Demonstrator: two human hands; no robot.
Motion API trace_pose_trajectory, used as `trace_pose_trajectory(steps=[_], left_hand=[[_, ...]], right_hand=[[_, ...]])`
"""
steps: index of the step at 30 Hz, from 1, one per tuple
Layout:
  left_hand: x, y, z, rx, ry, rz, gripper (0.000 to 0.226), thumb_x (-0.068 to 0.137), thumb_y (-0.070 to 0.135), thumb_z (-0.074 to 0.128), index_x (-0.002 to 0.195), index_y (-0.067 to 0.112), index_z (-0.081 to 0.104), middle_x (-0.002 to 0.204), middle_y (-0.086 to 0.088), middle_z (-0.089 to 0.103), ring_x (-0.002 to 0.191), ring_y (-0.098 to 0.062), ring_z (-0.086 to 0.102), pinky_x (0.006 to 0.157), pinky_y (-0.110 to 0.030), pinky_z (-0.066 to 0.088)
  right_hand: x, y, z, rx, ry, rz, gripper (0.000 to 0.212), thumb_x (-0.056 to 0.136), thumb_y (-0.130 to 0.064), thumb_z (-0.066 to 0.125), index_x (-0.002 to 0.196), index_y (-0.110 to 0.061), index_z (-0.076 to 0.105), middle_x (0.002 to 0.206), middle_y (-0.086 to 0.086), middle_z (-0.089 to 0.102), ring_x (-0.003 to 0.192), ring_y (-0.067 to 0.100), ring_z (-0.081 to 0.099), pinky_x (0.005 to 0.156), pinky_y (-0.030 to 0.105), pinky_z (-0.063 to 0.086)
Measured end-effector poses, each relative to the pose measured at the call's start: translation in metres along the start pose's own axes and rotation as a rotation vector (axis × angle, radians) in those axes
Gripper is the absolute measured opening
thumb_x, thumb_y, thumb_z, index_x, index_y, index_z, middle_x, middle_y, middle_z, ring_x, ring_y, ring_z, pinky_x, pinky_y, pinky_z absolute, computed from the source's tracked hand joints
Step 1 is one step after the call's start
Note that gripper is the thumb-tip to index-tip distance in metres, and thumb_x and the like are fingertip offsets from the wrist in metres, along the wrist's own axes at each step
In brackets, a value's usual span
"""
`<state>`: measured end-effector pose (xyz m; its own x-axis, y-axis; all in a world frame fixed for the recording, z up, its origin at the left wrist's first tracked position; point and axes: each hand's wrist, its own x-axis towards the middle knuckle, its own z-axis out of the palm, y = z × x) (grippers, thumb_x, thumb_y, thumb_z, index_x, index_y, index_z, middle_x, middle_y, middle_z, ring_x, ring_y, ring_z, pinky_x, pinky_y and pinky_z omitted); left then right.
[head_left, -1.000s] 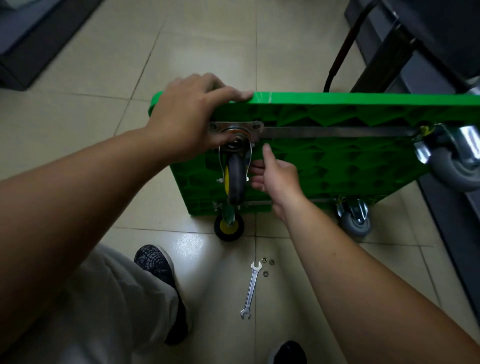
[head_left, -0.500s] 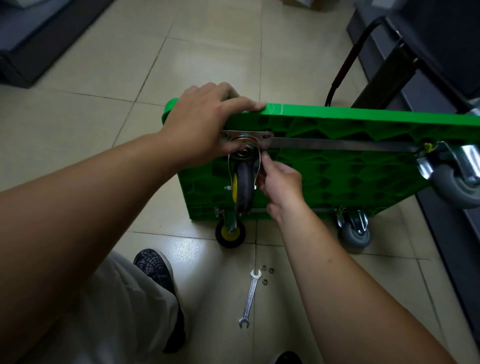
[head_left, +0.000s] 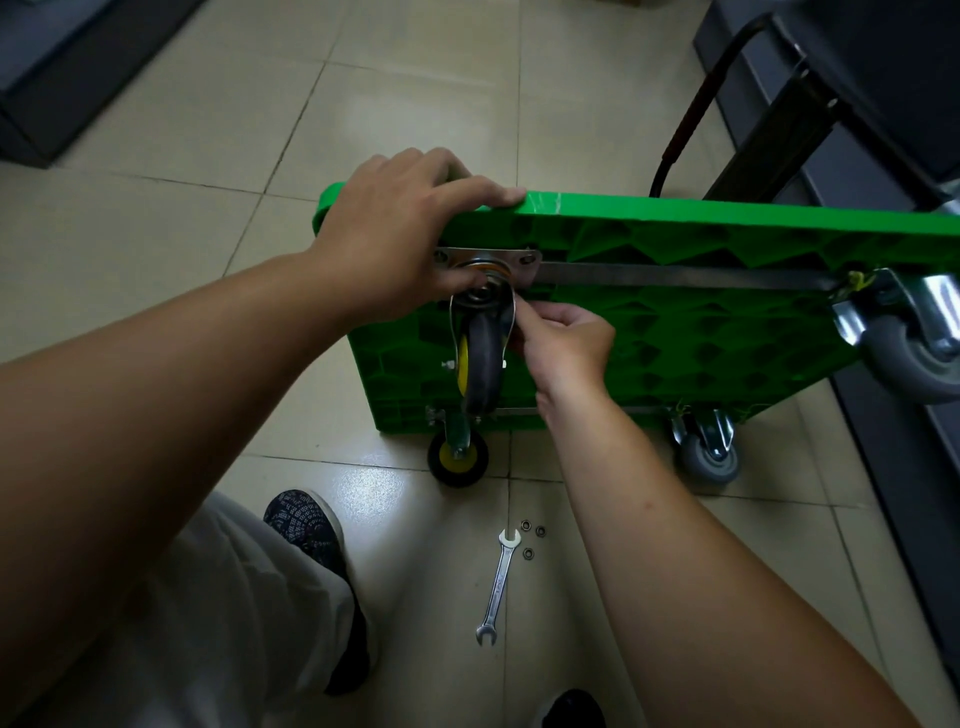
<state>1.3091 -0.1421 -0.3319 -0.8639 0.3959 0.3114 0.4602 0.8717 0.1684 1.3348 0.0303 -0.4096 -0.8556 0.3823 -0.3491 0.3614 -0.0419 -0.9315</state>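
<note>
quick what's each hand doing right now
Left hand: grips the top edge of the green cart deck, thumb by the caster plate.
Right hand: fingers pinched at the caster plate; what they hold cannot be told.

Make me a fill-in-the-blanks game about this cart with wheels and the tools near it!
The left hand grips the top edge of the ____ cart.
The wrench lies on the tiled ____.
Beside the wrench's head lie ____ small metal rings.
The wheel next to the right hand has a ____ hub.
Missing words: green, floor, three, yellow.
</note>
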Motion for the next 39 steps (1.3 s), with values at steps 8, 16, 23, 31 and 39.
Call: trace_pose_trajectory(steps=[8, 16, 23, 31, 39], left_hand=[[0.000, 0.001, -0.001, 0.011, 0.003, 0.000, 0.069, 0.082, 0.048, 0.073, 0.146, 0.040, 0.048, 0.125, -0.007, 0.059, 0.107, -0.029, 0.053, 0.087, -0.042, 0.037], [0.000, 0.001, -0.001, 0.027, -0.006, -0.003, 0.069, 0.084, 0.048, 0.072, 0.147, 0.041, 0.047, 0.128, -0.007, 0.058, 0.108, -0.028, 0.053, 0.085, -0.039, 0.034], [0.000, 0.002, -0.003, 0.018, -0.029, -0.016, 0.070, 0.079, 0.055, 0.060, 0.146, 0.041, 0.047, 0.127, -0.006, 0.058, 0.109, -0.028, 0.053, 0.087, -0.041, 0.036], [0.000, 0.002, -0.003, 0.016, -0.024, -0.016, 0.068, 0.082, 0.051, 0.068, 0.146, 0.040, 0.049, 0.127, -0.007, 0.058, 0.108, -0.029, 0.053, 0.089, -0.043, 0.038], [-0.001, 0.003, -0.004, 0.013, -0.030, -0.025, 0.071, 0.078, 0.057, 0.057, 0.146, 0.041, 0.048, 0.128, -0.007, 0.058, 0.110, -0.029, 0.053, 0.089, -0.043, 0.037]], right_hand=[[0.001, 0.006, 0.004, 0.084, 0.016, -0.013, 0.021, 0.080, -0.017, 0.086, 0.088, -0.011, 0.068, 0.081, 0.003, 0.077, 0.076, 0.014, 0.075, 0.074, 0.030, 0.061], [-0.003, 0.015, 0.012, 0.415, 0.027, 0.125, 0.006, 0.090, -0.012, 0.075, 0.088, -0.010, 0.070, 0.094, 0.014, 0.076, 0.086, 0.024, 0.074, 0.090, 0.040, 0.060], [0.000, 0.009, 0.009, 0.348, -0.057, 0.255, 0.018, 0.084, -0.018, 0.082, 0.093, -0.009, 0.070, 0.098, 0.013, 0.077, 0.096, 0.027, 0.075, 0.091, 0.038, 0.059], [0.000, 0.008, 0.006, 0.090, -0.058, 0.136, 0.021, 0.089, -0.032, 0.077, 0.094, -0.012, 0.072, 0.099, 0.005, 0.076, 0.095, 0.017, 0.070, 0.077, 0.024, 0.052], [-0.003, 0.008, 0.002, 0.121, -0.003, 0.052, 0.020, 0.081, -0.016, 0.085, 0.094, -0.006, 0.073, 0.086, 0.004, 0.077, 0.078, 0.013, 0.074, 0.072, 0.020, 0.057]])
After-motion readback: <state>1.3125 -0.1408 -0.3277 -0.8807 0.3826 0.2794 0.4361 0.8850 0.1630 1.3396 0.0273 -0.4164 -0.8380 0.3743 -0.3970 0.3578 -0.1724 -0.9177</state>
